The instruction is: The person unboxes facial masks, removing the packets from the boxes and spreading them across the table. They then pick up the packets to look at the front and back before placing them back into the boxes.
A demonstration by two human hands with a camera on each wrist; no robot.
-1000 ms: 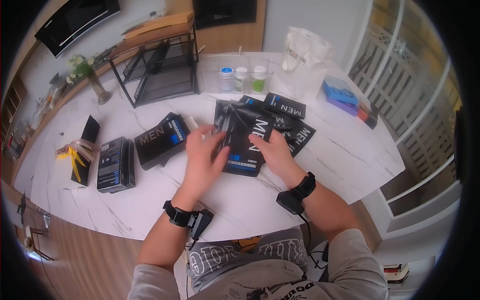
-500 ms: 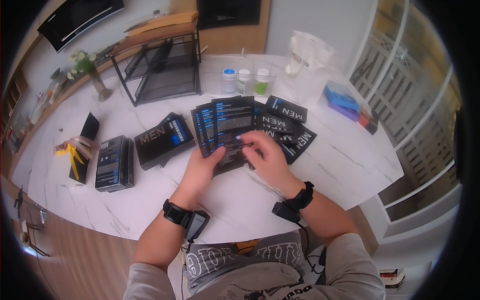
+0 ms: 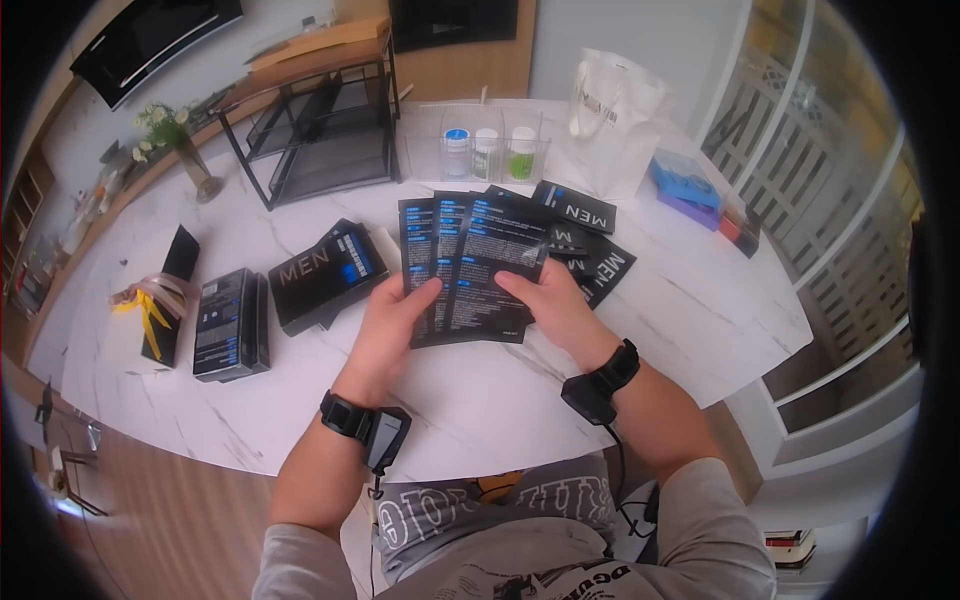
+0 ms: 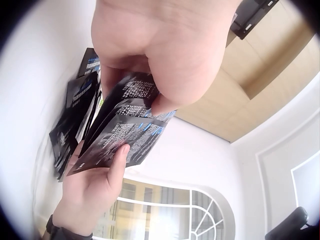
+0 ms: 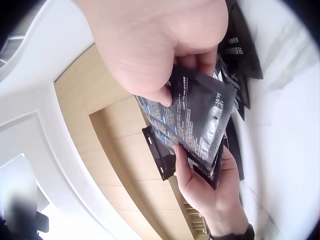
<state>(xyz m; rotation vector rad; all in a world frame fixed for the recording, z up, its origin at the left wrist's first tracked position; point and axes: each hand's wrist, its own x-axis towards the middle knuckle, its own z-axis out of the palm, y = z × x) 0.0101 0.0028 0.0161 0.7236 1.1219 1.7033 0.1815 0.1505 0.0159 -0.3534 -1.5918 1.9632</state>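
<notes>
Black packets (image 3: 475, 260) fan out over the big white table (image 3: 480, 420), its top showing between them and the near edge. Black boxes (image 3: 325, 280) sit beside the left hand (image 3: 385, 325). It and the right hand (image 3: 568, 315) grip the packets. Before, big letters showed; now, tiny writing.

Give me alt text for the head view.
A person's left hand and right hand hold fanned-out black packets over a marbled white table. More packets lie beyond the right hand, and black boxes sit to the left. Behind are three bottles and a white bag.
</notes>
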